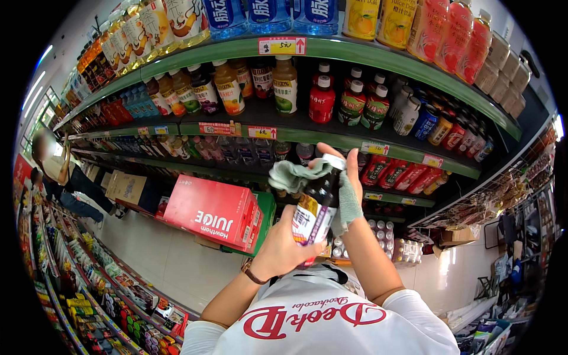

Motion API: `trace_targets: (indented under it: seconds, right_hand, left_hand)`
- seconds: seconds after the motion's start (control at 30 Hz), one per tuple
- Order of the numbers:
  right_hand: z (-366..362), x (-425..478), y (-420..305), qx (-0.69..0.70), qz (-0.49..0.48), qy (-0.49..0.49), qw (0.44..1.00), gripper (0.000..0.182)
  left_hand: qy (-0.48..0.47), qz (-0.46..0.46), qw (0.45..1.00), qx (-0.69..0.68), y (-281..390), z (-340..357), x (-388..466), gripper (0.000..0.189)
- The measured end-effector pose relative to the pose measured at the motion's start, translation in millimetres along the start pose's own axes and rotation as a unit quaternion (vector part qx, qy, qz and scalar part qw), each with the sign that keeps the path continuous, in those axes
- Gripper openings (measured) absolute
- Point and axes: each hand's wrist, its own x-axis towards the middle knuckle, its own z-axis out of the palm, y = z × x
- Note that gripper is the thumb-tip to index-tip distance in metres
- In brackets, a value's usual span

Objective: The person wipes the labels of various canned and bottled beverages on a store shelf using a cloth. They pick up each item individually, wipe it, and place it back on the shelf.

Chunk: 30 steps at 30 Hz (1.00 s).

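A dark juice bottle (328, 188) with a white cap and a white-and-purple label tilts in front of my chest. My left hand (282, 248) grips its lower half, thumb across the label's bottom. At the upper end, my right hand (353, 171) presses a grey-green cloth (350, 206) against the bottle's neck and side. One flap of the cloth hangs out to the left, and the cloth hides much of my right palm. Behind the hands, a shelf (310, 133) carries juice bottles (285, 86), red bottles (322, 104) and cans (426, 122).
Red cartons (213, 208) are stacked on the floor left of my hands, beside a green box (266, 222). Shrink-wrapped drink packs (406, 250) sit low at right. A person (66, 173) stands at the shelves far left. Stocked shelves (111, 293) line the aisle's other side.
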Motion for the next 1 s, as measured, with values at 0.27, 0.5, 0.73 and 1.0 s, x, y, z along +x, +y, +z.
trace_targets:
  seconds: [0.27, 0.5, 0.73, 1.0]
  right_hand:
    - [7.4, -52.4, 104.8, -0.345, -0.21, -0.013, 0.915, 0.066]
    - [4.9, -20.3, 62.8, 0.088, 0.229, 0.044, 0.968, 0.048]
    - [-41.4, 0.6, 73.6, 0.01, 0.176, 0.015, 0.984, 0.034]
    - [-38.8, 0.6, 42.4, 0.034, 0.249, 0.053, 0.967, 0.037]
  left_hand:
    - [0.264, 0.081, 0.957, -0.084, -21.9, -17.1, 38.9, 0.053]
    - [0.308, 0.287, 0.894, 0.157, -43.8, 9.5, 36.8, 0.085]
    - [0.228, 0.43, 0.825, 0.287, -52.6, -16.9, 61.7, 0.096]
    - [0.351, 0.39, 0.794, 0.308, -39.2, -72.3, 109.9, 0.076]
